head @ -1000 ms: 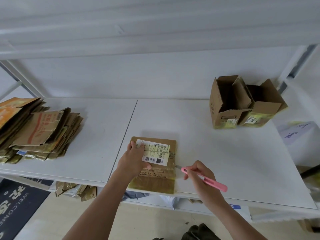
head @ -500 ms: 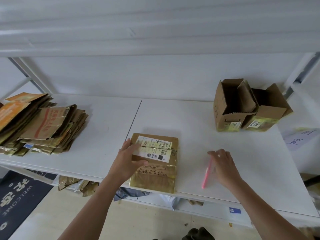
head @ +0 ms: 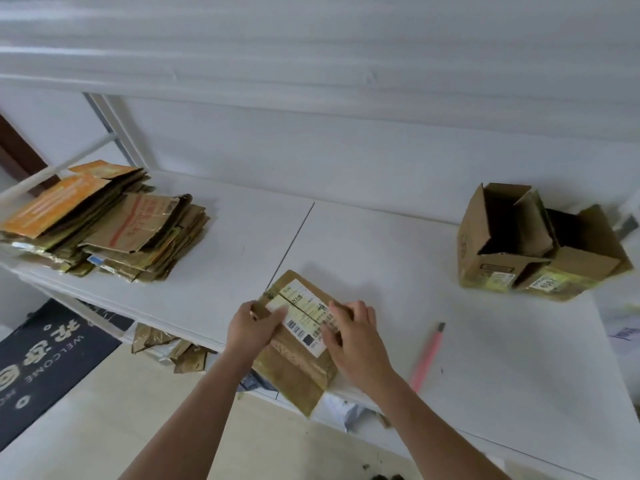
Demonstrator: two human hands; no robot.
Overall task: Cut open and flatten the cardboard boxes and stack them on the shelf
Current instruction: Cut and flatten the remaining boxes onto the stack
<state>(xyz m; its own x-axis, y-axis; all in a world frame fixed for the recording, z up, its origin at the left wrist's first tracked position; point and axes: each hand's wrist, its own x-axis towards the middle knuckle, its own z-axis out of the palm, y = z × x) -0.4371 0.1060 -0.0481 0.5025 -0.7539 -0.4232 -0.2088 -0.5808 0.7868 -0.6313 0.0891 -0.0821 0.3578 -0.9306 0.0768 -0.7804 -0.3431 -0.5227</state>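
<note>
A small brown cardboard box with a white shipping label lies at the front edge of the white shelf, hanging a little over it. A slit runs across the label along the top seam. My left hand grips the box's left top flap, thumb on the label. My right hand holds the right side, fingers curled at the seam. The pink box cutter lies loose on the shelf to the right of my right hand.
A stack of flattened boxes lies at the shelf's left end. Two open cardboard boxes stand at the back right. Cardboard scraps lie on a lower shelf. A dark welcome mat covers the floor at the left.
My right hand put the pink cutter down on the shelf and moved left onto the box. Both hands now hold the box at the cut seam, and the box has turned.
</note>
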